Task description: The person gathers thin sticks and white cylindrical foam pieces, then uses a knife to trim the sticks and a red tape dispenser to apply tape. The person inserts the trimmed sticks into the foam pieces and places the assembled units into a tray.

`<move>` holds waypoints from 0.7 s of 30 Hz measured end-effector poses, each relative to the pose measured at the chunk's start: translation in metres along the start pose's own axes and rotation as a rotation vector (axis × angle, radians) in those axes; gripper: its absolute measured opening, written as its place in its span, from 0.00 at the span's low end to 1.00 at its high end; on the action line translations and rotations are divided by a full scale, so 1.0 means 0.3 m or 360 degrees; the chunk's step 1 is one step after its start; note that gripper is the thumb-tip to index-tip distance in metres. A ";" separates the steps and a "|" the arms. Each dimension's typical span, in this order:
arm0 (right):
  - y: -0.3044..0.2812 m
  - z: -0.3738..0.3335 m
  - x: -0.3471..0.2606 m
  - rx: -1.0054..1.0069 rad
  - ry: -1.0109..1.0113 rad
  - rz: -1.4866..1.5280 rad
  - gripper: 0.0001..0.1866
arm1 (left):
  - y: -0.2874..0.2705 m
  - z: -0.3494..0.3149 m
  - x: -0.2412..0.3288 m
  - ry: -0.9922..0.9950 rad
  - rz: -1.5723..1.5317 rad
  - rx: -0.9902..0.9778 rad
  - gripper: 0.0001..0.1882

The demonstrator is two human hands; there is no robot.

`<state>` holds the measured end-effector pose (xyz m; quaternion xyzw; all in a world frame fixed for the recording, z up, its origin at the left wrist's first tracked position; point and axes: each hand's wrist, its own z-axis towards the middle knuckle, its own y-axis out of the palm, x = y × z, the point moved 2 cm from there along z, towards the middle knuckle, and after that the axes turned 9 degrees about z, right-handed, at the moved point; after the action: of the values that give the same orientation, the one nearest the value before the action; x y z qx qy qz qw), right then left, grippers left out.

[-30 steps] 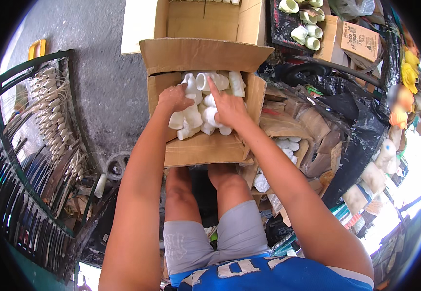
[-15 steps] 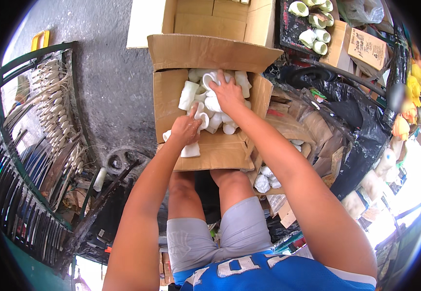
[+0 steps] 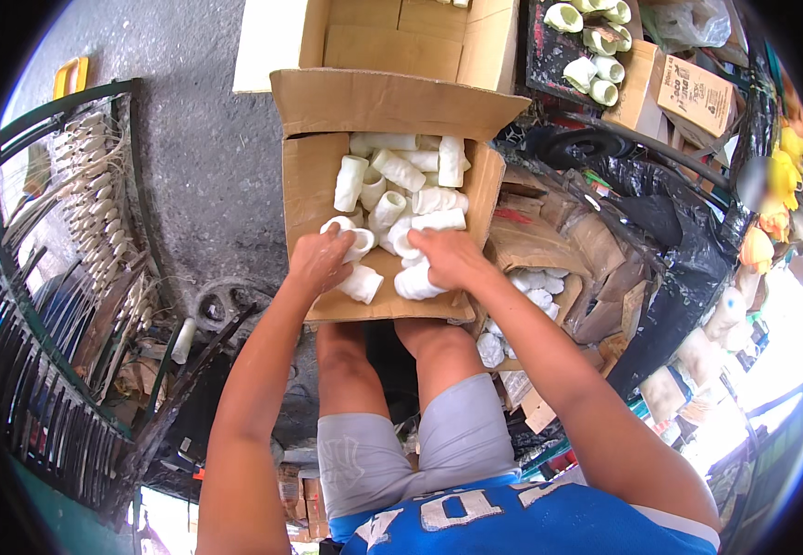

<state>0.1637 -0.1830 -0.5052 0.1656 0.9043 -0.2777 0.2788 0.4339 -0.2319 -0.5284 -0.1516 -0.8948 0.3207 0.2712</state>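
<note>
An open cardboard box (image 3: 397, 104) sits in front of me, above my knees, holding many white, hollow, tube-shaped pieces (image 3: 401, 171). At its near left side, my left hand (image 3: 322, 263) is closed on a white tube piece (image 3: 360, 245) with a round opening. My right hand (image 3: 448, 260) is at the near right side, its thumb and fingers closed around another white tube piece (image 3: 403, 239). More of these tubes lie against both hands on the near flap, and the fingertips are partly hidden.
A second open carton (image 3: 397, 46) stands beyond the box. Pale cup-like pieces (image 3: 579, 72) rest on a dark board at the far right. Crumpled cardboard and black plastic (image 3: 665, 222) lie on the right. A dark metal rack (image 3: 13, 268) with strung pieces stands on the left.
My right hand has come back from the far side of the box to its near right part. My left hand has shifted slightly left and down. The tubes in the middle are now uncovered.
</note>
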 end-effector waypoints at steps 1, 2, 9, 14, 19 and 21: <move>0.043 0.001 0.008 -0.0047 -0.0002 -0.0007 0.20 | -0.046 -0.047 -0.007 -0.0086 -0.0061 0.0088 0.19; 0.073 0.008 0.010 -0.0043 0.0037 0.0024 0.20 | -0.087 -0.103 -0.019 -0.0187 -0.0119 0.0173 0.19; 0.075 0.033 0.001 0.0006 0.0387 0.0164 0.42 | -0.213 -0.392 -0.119 -0.0705 -0.0596 0.0694 0.16; 0.009 0.218 -0.059 -0.0283 0.0442 0.0186 0.63 | -0.192 -0.477 -0.074 -0.0782 -0.0724 0.0789 0.16; 0.103 0.486 -0.050 -0.0261 0.0682 0.0339 0.56 | -0.187 -0.507 0.026 -0.0733 -0.0717 0.0676 0.16; 0.152 0.517 -0.029 -0.0118 0.0769 0.0374 0.50 | -0.177 -0.525 0.053 -0.0767 -0.0768 0.0647 0.16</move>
<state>0.2552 -0.2405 -0.6256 0.3205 0.9287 -0.1626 0.0911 0.5077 -0.1873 -0.3855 0.1993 -0.8610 0.4447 0.1454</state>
